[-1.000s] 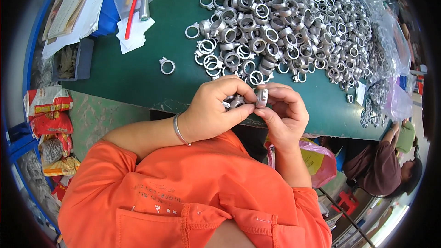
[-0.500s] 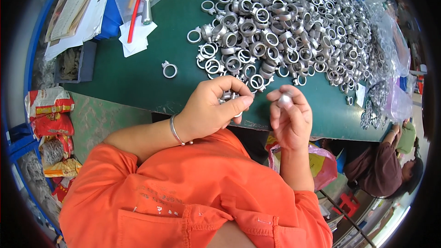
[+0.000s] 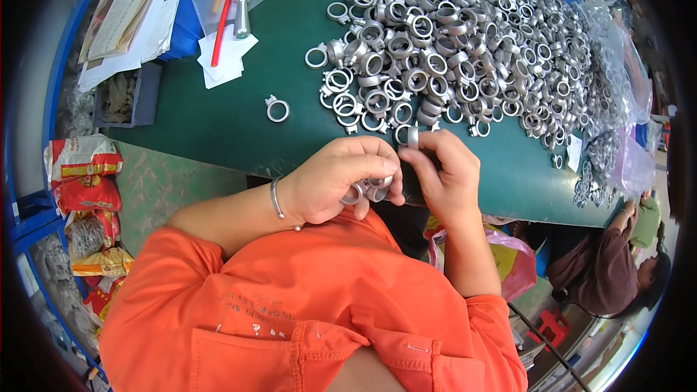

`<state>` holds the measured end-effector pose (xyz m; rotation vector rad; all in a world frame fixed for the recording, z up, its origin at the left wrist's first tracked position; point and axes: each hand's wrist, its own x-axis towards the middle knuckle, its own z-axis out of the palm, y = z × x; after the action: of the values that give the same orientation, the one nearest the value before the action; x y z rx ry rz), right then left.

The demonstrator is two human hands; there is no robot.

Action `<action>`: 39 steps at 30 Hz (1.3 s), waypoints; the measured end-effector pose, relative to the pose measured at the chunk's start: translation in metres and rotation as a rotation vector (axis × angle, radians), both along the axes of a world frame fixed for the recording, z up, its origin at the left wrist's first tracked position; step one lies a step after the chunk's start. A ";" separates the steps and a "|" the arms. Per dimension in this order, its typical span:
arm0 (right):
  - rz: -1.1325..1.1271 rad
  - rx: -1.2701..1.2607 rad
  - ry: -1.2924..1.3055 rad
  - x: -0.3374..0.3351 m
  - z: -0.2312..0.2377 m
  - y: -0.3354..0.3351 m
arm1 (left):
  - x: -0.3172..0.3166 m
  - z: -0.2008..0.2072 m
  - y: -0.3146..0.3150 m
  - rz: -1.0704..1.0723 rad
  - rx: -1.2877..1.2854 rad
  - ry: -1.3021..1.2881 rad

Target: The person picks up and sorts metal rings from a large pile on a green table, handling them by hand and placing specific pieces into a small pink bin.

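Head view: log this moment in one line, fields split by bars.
left hand: holds rings | right hand: pinches one ring beside pile | table: lone ring left of pile

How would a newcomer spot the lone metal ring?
On the green table, find the big heap of metal rings. Left of it, down and right from the white paper slips, lies the lone ring; unlike the heaped ones, it touches no other.

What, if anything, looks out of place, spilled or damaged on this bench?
One metal ring lies alone on the green tabletop, well left of the big ring heap. Being apart from the others makes it look stray. No clear damage shows.
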<state>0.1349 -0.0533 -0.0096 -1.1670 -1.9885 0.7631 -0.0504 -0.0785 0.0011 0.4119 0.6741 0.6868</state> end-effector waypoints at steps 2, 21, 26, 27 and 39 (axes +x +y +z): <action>0.028 -0.046 0.153 0.002 0.001 -0.005 | -0.001 -0.002 -0.002 0.034 0.105 0.068; 0.043 0.259 0.224 0.001 -0.005 -0.019 | 0.011 0.001 0.001 0.203 0.580 0.523; 0.036 0.370 0.232 0.002 -0.012 -0.017 | 0.010 0.001 -0.001 0.195 0.494 0.511; 0.038 0.386 0.236 0.003 -0.013 -0.017 | 0.010 0.002 -0.001 0.189 0.451 0.509; 0.024 -0.887 1.344 0.028 0.000 -0.010 | 0.008 -0.001 -0.001 0.152 0.204 0.311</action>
<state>0.1628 -0.0631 -0.0100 -0.6359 -0.5026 1.8769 -0.0425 -0.0792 -0.0001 0.6699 0.9401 0.8490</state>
